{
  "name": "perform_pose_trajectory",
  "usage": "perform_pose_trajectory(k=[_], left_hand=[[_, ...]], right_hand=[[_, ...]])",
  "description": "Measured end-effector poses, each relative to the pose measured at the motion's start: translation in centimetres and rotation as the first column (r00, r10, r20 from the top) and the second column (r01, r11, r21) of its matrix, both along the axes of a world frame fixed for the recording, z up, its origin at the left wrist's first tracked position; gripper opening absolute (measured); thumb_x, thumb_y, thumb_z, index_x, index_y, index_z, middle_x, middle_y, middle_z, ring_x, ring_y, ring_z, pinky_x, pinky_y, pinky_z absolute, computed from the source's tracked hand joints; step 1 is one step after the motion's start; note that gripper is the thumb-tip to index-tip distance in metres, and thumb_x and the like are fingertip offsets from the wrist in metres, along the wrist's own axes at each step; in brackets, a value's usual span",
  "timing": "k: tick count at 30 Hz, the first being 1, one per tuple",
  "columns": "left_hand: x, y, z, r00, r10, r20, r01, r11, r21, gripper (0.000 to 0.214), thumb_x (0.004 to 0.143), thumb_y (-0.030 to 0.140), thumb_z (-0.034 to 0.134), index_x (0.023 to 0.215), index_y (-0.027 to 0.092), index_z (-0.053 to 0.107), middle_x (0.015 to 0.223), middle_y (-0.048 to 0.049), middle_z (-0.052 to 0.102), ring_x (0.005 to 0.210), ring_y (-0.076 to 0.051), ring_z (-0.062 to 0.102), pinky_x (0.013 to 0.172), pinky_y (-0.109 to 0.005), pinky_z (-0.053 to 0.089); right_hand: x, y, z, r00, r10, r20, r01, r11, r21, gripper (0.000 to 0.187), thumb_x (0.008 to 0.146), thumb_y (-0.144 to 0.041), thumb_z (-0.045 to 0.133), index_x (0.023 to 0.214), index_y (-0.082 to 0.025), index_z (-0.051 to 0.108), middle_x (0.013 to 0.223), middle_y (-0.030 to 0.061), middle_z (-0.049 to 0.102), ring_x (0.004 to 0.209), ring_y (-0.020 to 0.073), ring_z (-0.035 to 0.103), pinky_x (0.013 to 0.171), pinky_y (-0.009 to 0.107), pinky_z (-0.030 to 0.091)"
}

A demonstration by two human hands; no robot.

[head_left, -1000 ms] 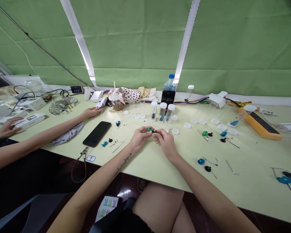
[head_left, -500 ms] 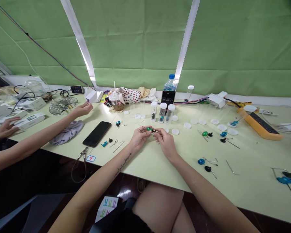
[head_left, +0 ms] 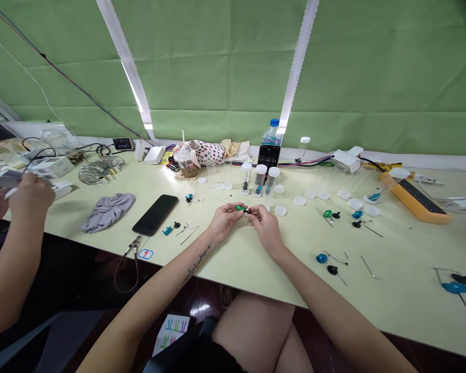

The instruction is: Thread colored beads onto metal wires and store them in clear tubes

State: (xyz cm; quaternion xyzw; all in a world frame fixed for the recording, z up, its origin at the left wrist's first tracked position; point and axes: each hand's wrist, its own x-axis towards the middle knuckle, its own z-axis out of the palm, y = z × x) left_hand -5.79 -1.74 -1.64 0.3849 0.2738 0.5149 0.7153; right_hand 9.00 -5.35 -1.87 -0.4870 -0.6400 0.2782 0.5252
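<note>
Both my hands meet over the middle of the pale green table (head_left: 241,259). My left hand (head_left: 222,220) pinches a small green part with a thin metal wire (head_left: 239,207). My right hand (head_left: 264,221) is closed on the same piece from the right, where a small black part shows at its fingertips. Just behind my hands stand three clear vials with white caps (head_left: 259,180). Loose white caps (head_left: 280,210) lie beside them.
A black phone (head_left: 155,214) and a grey cloth (head_left: 107,211) lie to the left. Blue, green and black small parts with wires (head_left: 328,258) are scattered to the right, near a yellow power strip (head_left: 415,198). A water bottle (head_left: 272,135) stands at the back. Another person's hands (head_left: 30,194) hold a white box at far left.
My hands have stayed in place on the green part. The other person's arm has pulled back from the table's middle to the far left edge, and both their hands are now at a white box.
</note>
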Motion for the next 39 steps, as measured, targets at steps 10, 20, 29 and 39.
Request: perform_pose_trajectory(k=[10,20,29,39], left_hand=[[0.12,-0.22,0.13,1.000,-0.014,0.004,0.013,1.000,0.014,0.028,0.060,0.012,0.076,0.086,0.011,0.068,0.092,-0.0092,0.068,0.087,-0.017,0.063,0.088,-0.035,0.045],[-0.04,-0.15,-0.02,1.000,-0.027,0.005,0.027,1.000,0.010,0.030,0.060,0.012,0.077,0.088,0.011,0.067,0.093,-0.0091,0.068,0.087,-0.016,0.063,0.089,-0.033,0.045],[-0.12,0.00,-0.25,1.000,-0.029,-0.003,0.030,0.999,0.025,0.030,0.060,0.012,0.076,0.089,0.012,0.067,0.094,-0.0087,0.068,0.084,-0.014,0.062,0.087,-0.031,0.044],[-0.06,0.03,-0.27,1.000,-0.015,-0.009,0.015,1.000,0.027,0.031,0.060,0.012,0.077,0.090,0.012,0.068,0.093,-0.0086,0.068,0.084,-0.014,0.063,0.084,-0.029,0.045]], right_hand=[[0.07,-0.16,0.11,1.000,0.006,0.017,-0.006,0.999,-0.042,0.018,0.086,-0.036,0.048,0.090,-0.021,0.057,0.072,0.0011,0.063,0.061,0.0154,0.057,0.058,0.028,0.047],[0.11,-0.27,0.32,1.000,0.025,0.000,-0.025,0.998,-0.050,0.021,0.087,-0.037,0.045,0.090,-0.021,0.058,0.074,0.0022,0.064,0.060,0.0152,0.058,0.056,0.028,0.048],[0.00,-0.20,0.36,0.999,0.033,-0.021,-0.034,0.998,-0.056,0.024,0.087,-0.041,0.044,0.086,-0.021,0.058,0.070,0.0014,0.062,0.058,0.0139,0.057,0.054,0.026,0.048],[0.04,-0.20,0.35,0.999,0.040,-0.017,-0.041,0.998,-0.054,0.027,0.088,-0.043,0.043,0.088,-0.020,0.059,0.071,0.0022,0.063,0.058,0.0139,0.057,0.054,0.026,0.048]])
